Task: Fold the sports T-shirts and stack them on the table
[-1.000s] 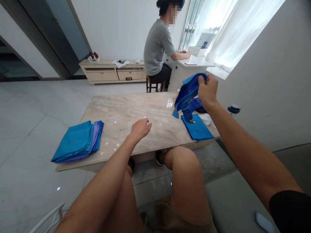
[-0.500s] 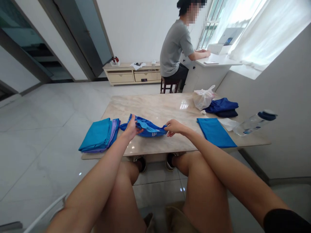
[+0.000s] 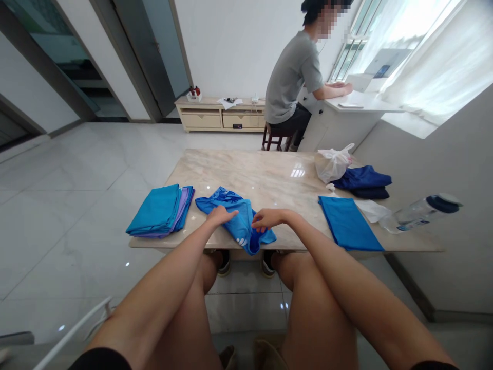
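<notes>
A blue cloth (image 3: 241, 221) with a darker printed part and white marks lies crumpled on the table before me, its near corner reaching over the front edge. My left hand (image 3: 221, 215) is at its left side, the thumb stretched across the top and the other fingers hidden in the fabric. At the right edge of the cloth, my right hand (image 3: 266, 219) has its fingers curled in a pinch on the fabric. To the left sits a stack of folded teal and purple cloths (image 3: 156, 210). A flat folded blue cloth (image 3: 349, 222) lies to the right.
On the marble-patterned table (image 3: 215, 164) are a white plastic bag (image 3: 333, 163), dark blue folded fabric (image 3: 362, 181), a white tissue (image 3: 372, 209) and a clear bottle (image 3: 416, 213). Beyond, a person in a grey shirt (image 3: 290, 77) sits at a white desk. A low cabinet (image 3: 202, 119) lines the wall.
The blue cloth, held stretched between both hands before, is now lowered and spread wider on the table, nearer its front edge. My left hand has moved slightly rightward over it; the view has shifted.
</notes>
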Available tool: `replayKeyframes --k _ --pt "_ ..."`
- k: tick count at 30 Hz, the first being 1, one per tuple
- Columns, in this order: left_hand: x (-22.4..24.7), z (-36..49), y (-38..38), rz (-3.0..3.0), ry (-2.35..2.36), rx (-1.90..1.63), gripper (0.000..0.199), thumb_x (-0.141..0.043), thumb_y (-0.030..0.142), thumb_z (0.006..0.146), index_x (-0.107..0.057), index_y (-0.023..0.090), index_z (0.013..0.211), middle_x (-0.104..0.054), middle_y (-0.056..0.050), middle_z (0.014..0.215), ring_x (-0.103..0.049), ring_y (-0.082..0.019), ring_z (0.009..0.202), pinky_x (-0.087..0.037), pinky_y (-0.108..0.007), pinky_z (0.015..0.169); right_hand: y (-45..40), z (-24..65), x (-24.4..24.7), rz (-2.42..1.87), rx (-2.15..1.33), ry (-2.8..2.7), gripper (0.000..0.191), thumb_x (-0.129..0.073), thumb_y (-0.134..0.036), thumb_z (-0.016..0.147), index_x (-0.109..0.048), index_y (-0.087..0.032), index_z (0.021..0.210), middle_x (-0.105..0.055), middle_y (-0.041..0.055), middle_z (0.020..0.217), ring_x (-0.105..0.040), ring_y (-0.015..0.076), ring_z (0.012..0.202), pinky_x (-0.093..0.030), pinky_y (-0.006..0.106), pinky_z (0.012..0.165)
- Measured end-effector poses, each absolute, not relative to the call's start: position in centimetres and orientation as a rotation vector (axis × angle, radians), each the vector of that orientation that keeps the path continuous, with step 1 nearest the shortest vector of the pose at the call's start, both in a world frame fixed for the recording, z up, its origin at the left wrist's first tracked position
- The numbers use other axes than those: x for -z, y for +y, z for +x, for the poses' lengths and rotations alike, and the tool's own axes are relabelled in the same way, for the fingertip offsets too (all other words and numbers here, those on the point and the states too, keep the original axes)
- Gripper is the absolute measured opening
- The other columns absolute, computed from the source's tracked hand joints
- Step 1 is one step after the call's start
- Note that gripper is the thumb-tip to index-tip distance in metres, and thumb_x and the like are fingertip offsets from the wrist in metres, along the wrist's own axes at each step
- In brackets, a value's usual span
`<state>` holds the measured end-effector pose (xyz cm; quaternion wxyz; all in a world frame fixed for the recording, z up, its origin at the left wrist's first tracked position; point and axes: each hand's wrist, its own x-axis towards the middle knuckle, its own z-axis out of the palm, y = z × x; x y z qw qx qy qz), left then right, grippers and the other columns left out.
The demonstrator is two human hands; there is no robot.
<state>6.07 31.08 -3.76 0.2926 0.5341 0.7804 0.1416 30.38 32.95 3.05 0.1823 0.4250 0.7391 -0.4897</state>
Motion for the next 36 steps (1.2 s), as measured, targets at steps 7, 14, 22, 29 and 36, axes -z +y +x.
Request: replayKeyframes --k 7,14,22,29,36 --pt "4.9 8.2 32.0 1.590 2.356 -0.041 0.097 -0.079 0.067 0.088 -0.052 0.002 0.155 -0.055 -0.040 0.159 -0.054 -0.053 0.151 -0.050 -0.055 0.117 34.7 27.7 -4.1 1.654 0.793 2.496 0.033 -0.060 -0.032 0.109 -0.083 -0.018 0.128 -0.084 0.0145 0.128 -0.079 0.0291 0.119 -0.058 0.030 0.092" --pt "4.7 9.0 33.4 1.815 2.146 0.026 0.046 -0.056 0.034 0.107 -0.058 0.024 0.152 -0.059 -0.022 0.158 -0.057 -0.044 0.146 -0.048 -0.056 0.117 34.6 27.6 -4.3 2.142 0.595 2.500 0.035 -0.052 -0.033 0.110 -0.085 -0.023 0.119 -0.085 0.0129 0.121 -0.079 0.0304 0.113 -0.057 0.032 0.089" --pt "4.6 10.4 33.2 2.014 1.734 -0.039 0.013 -0.081 0.031 0.088 -0.079 0.026 0.099 -0.079 -0.013 0.122 -0.068 -0.040 0.132 -0.052 -0.047 0.111 35.5 31.8 -2.2 2.281 0.606 2.274 0.032 -0.058 -0.031 0.105 -0.087 -0.021 0.109 -0.087 0.0140 0.112 -0.081 0.0266 0.106 -0.055 0.028 0.086" --pt "3.1 8.7 33.7 1.888 1.472 -0.307 0.037 -0.076 0.059 0.091 -0.078 0.022 0.090 -0.081 -0.008 0.098 -0.075 -0.029 0.104 -0.058 -0.038 0.094 35.7 32.8 -1.8 2.356 0.654 2.149 0.032 -0.060 -0.033 0.104 -0.087 -0.022 0.117 -0.086 0.0153 0.118 -0.081 0.0293 0.114 -0.057 0.032 0.091" --pt "2.5 -0.3 32.0 1.492 1.957 -0.419 0.049 -0.071 0.065 0.091 -0.074 0.022 0.113 -0.082 -0.017 0.108 -0.075 -0.038 0.114 -0.057 -0.046 0.094 36.2 31.5 -1.0 2.123 0.541 2.250 0.041 -0.054 -0.028 0.105 -0.080 -0.017 0.136 -0.079 0.0200 0.140 -0.077 0.0342 0.128 -0.060 0.038 0.098"
